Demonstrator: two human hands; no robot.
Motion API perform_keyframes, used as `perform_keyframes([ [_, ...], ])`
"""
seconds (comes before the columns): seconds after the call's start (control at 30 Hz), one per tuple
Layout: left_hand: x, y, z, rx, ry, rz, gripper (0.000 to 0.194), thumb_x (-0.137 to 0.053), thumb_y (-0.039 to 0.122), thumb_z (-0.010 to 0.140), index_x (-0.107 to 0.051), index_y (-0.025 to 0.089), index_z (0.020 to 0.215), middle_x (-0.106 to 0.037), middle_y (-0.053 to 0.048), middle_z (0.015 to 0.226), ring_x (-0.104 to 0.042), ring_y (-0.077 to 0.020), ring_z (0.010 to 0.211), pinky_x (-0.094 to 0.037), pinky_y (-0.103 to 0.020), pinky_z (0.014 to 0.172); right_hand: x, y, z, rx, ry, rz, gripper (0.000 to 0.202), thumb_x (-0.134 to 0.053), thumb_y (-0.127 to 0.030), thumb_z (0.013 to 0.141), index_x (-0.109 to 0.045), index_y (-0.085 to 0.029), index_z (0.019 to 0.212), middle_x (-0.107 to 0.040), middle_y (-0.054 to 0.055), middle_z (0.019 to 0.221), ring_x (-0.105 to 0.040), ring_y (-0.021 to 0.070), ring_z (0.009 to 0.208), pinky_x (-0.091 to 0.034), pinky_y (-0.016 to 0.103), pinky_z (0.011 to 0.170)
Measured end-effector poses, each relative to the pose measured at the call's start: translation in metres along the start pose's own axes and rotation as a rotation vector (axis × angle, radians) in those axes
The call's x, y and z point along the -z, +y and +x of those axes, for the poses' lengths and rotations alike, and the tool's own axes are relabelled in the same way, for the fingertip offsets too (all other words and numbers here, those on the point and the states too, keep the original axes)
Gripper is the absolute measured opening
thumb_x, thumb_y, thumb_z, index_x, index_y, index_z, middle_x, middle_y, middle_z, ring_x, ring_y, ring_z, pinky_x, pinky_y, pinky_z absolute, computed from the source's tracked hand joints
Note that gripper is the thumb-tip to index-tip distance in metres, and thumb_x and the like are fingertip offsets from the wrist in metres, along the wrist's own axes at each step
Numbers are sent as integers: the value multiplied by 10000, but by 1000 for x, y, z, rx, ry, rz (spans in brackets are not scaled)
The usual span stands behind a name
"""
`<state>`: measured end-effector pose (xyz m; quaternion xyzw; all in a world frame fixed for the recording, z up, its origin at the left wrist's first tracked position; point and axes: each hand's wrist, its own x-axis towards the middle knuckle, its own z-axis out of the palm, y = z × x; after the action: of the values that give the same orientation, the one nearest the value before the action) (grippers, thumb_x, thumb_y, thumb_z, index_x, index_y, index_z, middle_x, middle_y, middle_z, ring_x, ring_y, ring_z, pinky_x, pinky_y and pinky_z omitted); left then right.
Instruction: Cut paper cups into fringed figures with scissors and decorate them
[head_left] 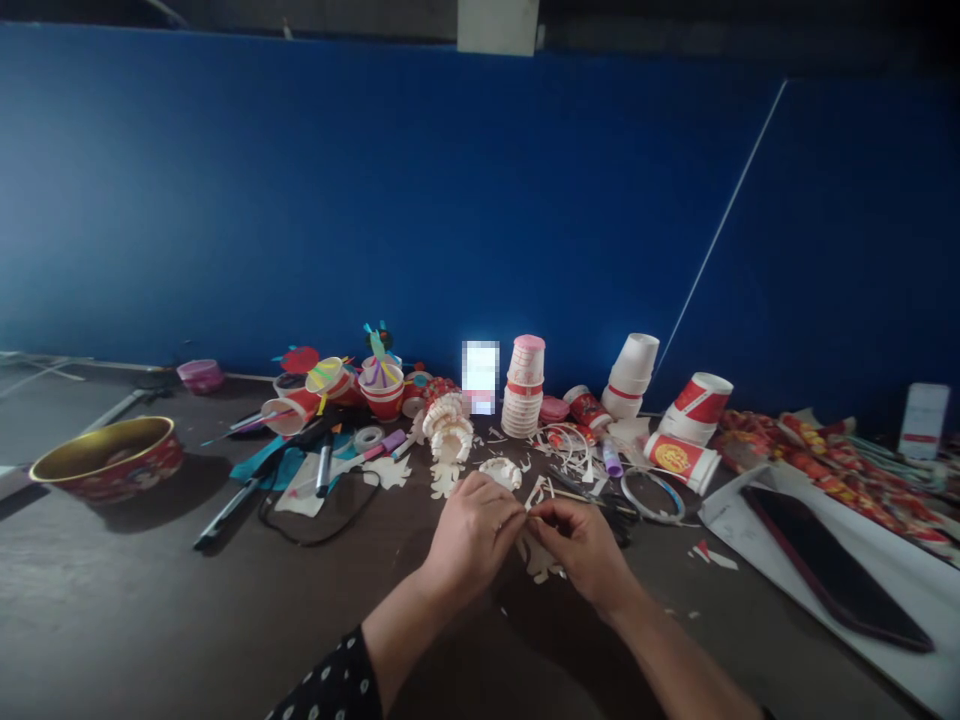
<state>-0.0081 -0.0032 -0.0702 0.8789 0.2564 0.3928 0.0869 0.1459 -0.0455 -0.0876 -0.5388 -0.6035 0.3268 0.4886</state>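
My left hand [480, 530] and my right hand [581, 550] meet over the middle of the table, fingertips pinched close together. Between and below them shows a pale paper cutout [541, 562] with a wavy, scalloped edge, held at its upper part; my fingers hide the exact grip. Just beyond my left hand lies a curled white paper piece [501, 470]. Behind that stands a stack of similar curled paper pieces [448, 430]. Black-handled scissors [619, 520] rest beside my right hand, partly covered by it.
Upright cup stacks [523, 390] stand at the back, near a lit phone [481, 375]. A red-and-gold bowl [109, 460] sits left, with markers [324, 470] nearby. Tape rolls [652, 497] and paper scraps lie right of centre. A dark phone [832, 570] rests on a white box.
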Motion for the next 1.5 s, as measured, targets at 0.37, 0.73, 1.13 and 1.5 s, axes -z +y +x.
perform_keyframes([
  [0.37, 0, 3, 2, -87, -4, 151, 184, -450, 144, 788, -568, 156, 648, -567, -30, 667, -454, -165, 748, -327, -315, 682, -3, 0, 2, 24, -5, -26, 235, -575, -346, 708, -688, -150, 645, -517, -26, 491, -403, 94, 448, -298, 210, 439],
  [0.73, -6, -3, -1, 107, -22, -85, 112, -503, 139, 740, -586, 163, 667, -598, -14, 682, -480, -150, 727, -361, -292, 680, -2, 1, 0, 26, 0, -39, 247, -579, -357, 720, -684, -136, 686, -554, -11, 514, -433, 94, 464, -334, 201, 436],
  [1.13, -5, -2, -1, 137, -10, -98, 148, -499, 163, 749, -604, 171, 644, -595, -16, 649, -489, -149, 699, -362, -285, 677, -2, 0, 0, 39, -7, -33, 251, -582, -365, 721, -680, -136, 697, -562, -10, 531, -455, 98, 470, -345, 203, 445],
  [1.5, -9, 0, -1, 483, 15, -294, 158, -474, 217, 735, -598, 156, 660, -600, -22, 661, -521, -141, 655, -379, -241, 616, 1, -3, 0, -4, -24, -10, 220, -584, -346, 725, -667, -143, 735, -597, -1, 573, -497, 115, 512, -391, 211, 482],
])
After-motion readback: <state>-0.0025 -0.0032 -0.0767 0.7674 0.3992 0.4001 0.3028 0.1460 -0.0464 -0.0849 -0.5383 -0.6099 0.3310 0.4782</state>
